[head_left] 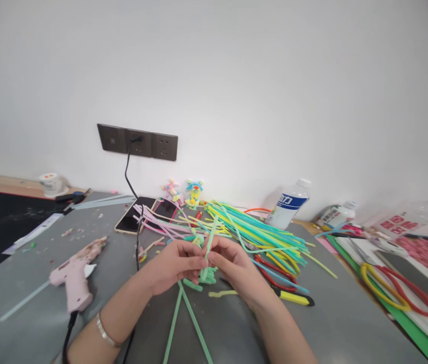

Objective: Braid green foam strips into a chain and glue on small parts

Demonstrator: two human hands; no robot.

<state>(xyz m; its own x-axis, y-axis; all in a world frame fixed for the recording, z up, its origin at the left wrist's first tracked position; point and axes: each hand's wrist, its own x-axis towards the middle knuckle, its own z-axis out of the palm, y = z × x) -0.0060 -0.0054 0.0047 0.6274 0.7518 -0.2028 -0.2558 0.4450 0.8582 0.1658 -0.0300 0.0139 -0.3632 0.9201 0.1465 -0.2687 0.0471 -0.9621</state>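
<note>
Reaching forward, the left hand [181,263] and right hand [231,260] meet, thumbs and fingertips pinching a pale green pipe cleaner [213,232] over the grey table [339,318]. Beyond, a bottle [283,220] bears "力" on its blue label [290,201].

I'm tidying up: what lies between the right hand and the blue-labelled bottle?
The head view shows a pile of teal and yellow fuzzy stems between the right hand and the bottle.

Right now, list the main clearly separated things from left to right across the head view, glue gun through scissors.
Pink glue gun → left hand → right hand → blue-labelled bottle → red-and-yellow-handled scissors.
</note>
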